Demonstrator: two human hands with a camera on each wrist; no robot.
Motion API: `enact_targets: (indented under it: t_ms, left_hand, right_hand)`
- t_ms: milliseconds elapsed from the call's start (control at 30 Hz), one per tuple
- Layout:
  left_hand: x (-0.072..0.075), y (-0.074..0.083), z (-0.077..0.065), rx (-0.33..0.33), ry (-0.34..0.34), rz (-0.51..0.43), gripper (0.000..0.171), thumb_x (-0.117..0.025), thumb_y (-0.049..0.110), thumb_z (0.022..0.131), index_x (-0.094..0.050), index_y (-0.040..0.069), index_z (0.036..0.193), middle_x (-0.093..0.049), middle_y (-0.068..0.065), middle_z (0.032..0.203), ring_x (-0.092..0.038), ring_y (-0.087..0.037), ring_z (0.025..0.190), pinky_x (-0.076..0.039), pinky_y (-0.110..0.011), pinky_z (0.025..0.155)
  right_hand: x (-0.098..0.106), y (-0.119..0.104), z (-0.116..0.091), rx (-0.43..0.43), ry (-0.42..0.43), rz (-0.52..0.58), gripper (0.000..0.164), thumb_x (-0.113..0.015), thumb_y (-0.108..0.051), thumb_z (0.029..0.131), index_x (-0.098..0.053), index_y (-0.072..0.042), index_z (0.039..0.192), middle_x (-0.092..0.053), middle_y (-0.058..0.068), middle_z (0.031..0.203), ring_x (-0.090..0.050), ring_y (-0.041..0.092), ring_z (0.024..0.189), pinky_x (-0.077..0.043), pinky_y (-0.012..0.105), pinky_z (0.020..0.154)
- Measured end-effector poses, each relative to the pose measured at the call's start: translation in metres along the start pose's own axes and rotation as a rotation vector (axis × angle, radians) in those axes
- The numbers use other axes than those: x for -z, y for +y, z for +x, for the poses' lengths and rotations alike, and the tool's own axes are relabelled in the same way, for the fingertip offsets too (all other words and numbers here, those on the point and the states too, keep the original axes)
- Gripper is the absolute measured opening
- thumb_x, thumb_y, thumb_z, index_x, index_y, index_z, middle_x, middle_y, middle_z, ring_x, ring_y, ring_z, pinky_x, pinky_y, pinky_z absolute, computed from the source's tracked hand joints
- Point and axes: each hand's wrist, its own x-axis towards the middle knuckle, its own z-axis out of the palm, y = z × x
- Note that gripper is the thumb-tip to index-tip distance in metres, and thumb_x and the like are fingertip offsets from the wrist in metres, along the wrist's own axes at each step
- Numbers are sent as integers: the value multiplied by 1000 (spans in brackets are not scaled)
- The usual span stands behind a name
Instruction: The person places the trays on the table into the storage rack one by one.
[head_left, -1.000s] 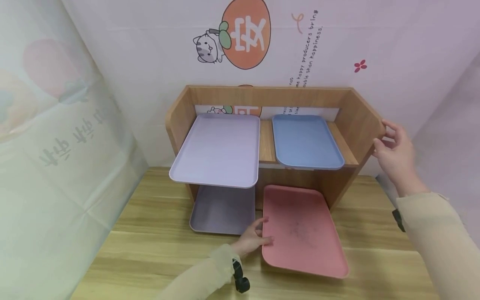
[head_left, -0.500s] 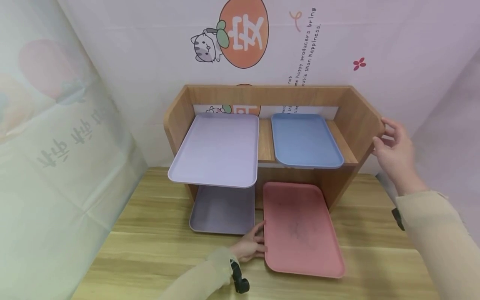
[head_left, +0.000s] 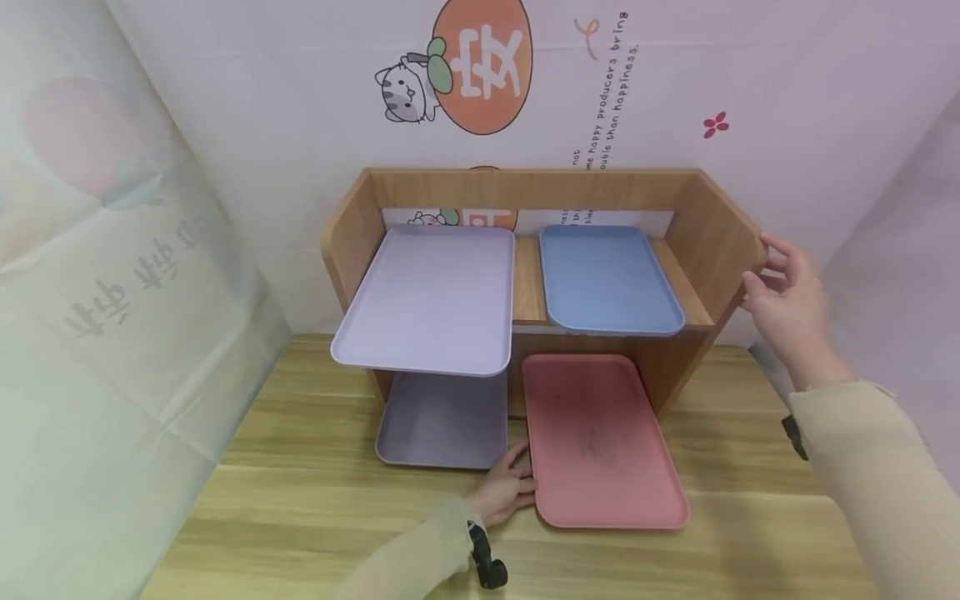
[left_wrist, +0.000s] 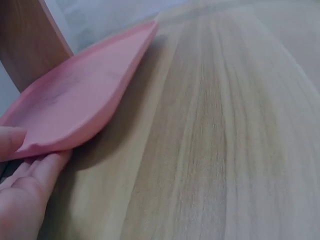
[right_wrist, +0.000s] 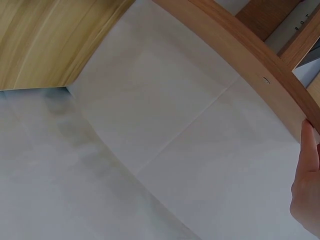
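A pink tray lies half inside the lower right bay of a wooden two-tier shelf, its near part sticking out over the table. My left hand pinches the tray's left rim near the front. In the left wrist view the thumb is above the rim and the fingers reach beneath it, and the edge there stands slightly off the table. My right hand holds the front edge of the shelf's right side panel, high up.
On the upper tier rest a lilac tray, overhanging the front, and a smaller blue tray. A greyish-purple tray sits in the lower left bay. Printed cloth hangs behind and beside the wood-grain table.
The pink tray has slid farther back into the lower right bay and straightened, my left hand moving along with it. My right hand stays on the side panel.
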Motion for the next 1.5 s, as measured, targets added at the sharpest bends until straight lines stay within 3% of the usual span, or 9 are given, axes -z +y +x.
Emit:
enact_targets:
  t_ms: [233,367,533,667,900,1033,1167,1333,1500]
  left_hand:
    - [10,18,-21,15,-31,23,70,-50,-6,90,-15,0,150,-40,-30,140,-53,-33,120,-43,-45,103]
    - [11,30,-30,-29,-19,143,62,-52,-2,91,-24,-4,146,-45,-29,132,-55,-36,114,-48,-45,97]
    - [4,32,-30,-211,-106,701,51,-55,4,92,-38,-1,140,-48,-23,135,-50,-37,122,-47,-41,99]
    - [-7,27,-27,-345,-238,1228,54,-55,16,95,-37,9,145,-35,-18,149,-29,-36,139,-29,-49,113]
    - [-19,8,-15,-282,-380,1780,64,-37,57,96,-15,33,151,-6,-10,159,3,-26,147,-6,-47,119]
    - [-27,7,-14,-225,-350,1934,68,-32,68,91,-15,38,150,-7,-9,159,1,-24,147,-5,-44,120]
    - [-35,11,-19,-209,-312,2046,69,-31,72,88,-18,41,149,-10,-8,159,-4,-24,147,-7,-41,120]
    - [-40,16,-23,-235,-296,2145,65,-29,69,90,-19,42,149,-14,-7,159,-11,-24,147,-12,-38,119]
    - [-28,1,-6,-308,-256,2251,64,-23,68,92,-16,42,149,-14,-8,159,-14,-25,146,-12,-37,120]
  right_hand:
    - [-2,-3,0,10,4,17,56,-45,-9,96,-32,-32,146,-40,-18,109,-46,-3,95,-49,5,68]
    - [-2,-4,0,14,8,28,55,-45,-8,96,-33,-30,146,-39,-21,104,-45,-6,90,-49,6,67]
    - [-1,-3,-2,4,0,19,57,-44,-6,96,-32,-31,146,-38,-21,105,-44,-8,91,-49,5,67]
    - [-1,0,-2,-2,-7,7,58,-44,-6,96,-31,-31,147,-41,-15,112,-45,-7,93,-49,6,68]
    - [-1,0,0,-7,9,-19,56,-44,-11,97,-30,-30,147,-43,1,125,-47,1,99,-49,6,68]
    - [-1,-2,-1,-1,8,-21,55,-44,-12,97,-30,-30,147,-42,8,130,-48,3,100,-49,5,68]
    - [-1,-2,-1,13,19,-18,56,-44,-8,96,-32,-29,147,-44,-3,121,-46,-6,92,-49,6,67]
    - [-1,0,-1,27,27,0,55,-45,-8,96,-33,-28,146,-41,-17,109,-45,-8,88,-49,5,66]
    - [-1,0,-1,30,25,10,55,-46,-9,96,-34,-28,146,-41,-18,107,-46,-8,87,-49,5,65]
